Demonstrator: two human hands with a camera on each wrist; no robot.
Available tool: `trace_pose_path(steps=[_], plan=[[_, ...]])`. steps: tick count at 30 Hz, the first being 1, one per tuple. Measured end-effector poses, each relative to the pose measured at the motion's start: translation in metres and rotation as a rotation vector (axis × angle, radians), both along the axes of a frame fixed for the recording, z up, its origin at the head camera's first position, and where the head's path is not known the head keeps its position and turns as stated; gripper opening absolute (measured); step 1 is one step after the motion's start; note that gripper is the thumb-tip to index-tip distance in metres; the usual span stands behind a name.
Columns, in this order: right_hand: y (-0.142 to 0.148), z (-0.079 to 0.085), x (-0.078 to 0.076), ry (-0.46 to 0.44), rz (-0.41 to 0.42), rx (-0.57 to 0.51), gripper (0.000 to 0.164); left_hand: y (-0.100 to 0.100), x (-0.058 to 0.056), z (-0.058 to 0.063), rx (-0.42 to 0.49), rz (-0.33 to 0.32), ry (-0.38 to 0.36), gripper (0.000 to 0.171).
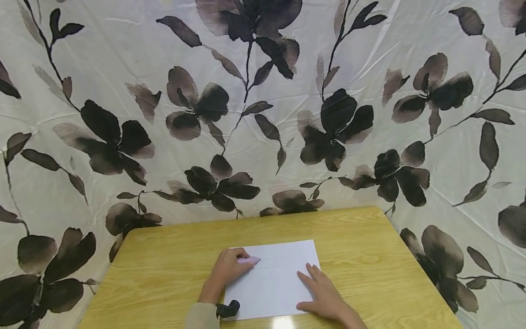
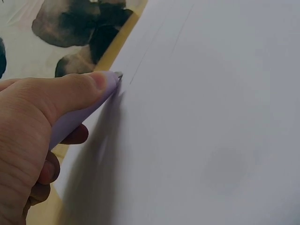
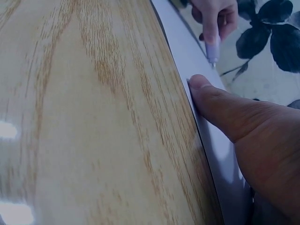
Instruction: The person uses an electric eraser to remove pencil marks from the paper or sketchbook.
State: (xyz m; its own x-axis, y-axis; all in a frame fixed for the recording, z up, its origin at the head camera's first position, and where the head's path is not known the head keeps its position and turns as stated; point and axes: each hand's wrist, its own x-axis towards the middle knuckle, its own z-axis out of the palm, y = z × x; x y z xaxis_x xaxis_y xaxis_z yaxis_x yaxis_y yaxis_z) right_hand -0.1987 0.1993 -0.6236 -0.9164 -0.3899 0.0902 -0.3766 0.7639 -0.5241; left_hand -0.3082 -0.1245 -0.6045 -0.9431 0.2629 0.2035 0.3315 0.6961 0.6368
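A white sheet of paper point(image 1: 273, 285) lies on the wooden table. My left hand point(image 1: 229, 268) grips a lavender utility knife point(image 1: 249, 260) near the sheet's upper left part. The thumb lies along its body, and the small metal tip point(image 2: 118, 75) points at the paper in the left wrist view. Thin straight lines point(image 2: 150, 44) run across the sheet near that tip. On the right edge of the paper rests my right hand point(image 1: 322, 292), fingers spread, its thumb point(image 3: 200, 82) at the near edge. Whether the tip touches the paper, I cannot tell.
The yellow wood-grain table point(image 1: 164, 269) extends around the sheet on all sides. Behind it hangs a pale cloth point(image 1: 263, 151) with dark flowers. A black strap device point(image 1: 228, 309) is worn on the left wrist, over the paper's lower left corner.
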Motion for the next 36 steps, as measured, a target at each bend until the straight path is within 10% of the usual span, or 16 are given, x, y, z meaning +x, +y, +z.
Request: trace_pose_path(steps=[36], plan=[[-0.003, 0.010, 0.002, -0.037, 0.002, -0.026, 0.085, 0.001, 0.001, 0.001, 0.032, -0.034, -0.009, 0.015]])
